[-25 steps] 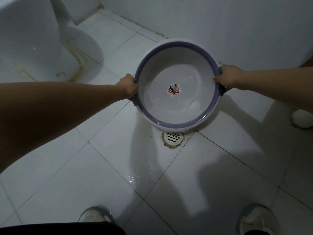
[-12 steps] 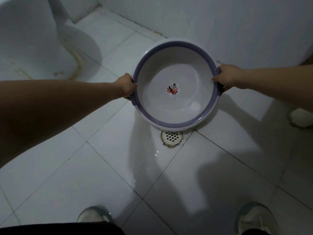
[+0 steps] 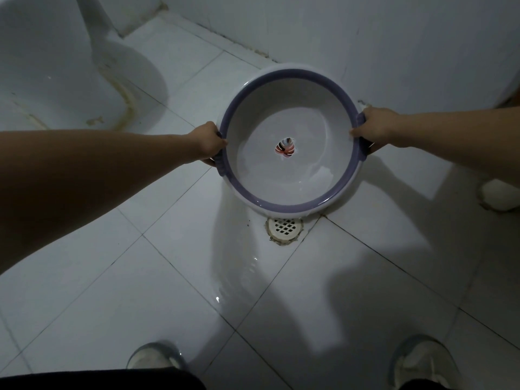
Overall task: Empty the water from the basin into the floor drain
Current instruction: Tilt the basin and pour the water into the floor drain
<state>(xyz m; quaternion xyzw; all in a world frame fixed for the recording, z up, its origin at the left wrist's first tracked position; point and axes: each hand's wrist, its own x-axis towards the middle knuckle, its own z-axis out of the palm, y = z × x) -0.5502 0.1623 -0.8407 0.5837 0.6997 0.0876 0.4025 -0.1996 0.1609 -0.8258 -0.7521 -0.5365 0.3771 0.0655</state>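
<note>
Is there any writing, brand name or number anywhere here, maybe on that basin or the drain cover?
None can be read.
The basin carries only a small striped red, white and dark picture in the middle of its bottom, no letters.
The floor drain shows just a grid of holes.

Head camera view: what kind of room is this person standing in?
Most likely a small bathroom: a white toilet base at left, a round floor drain set in wet white floor tiles, and tiled walls.
</note>
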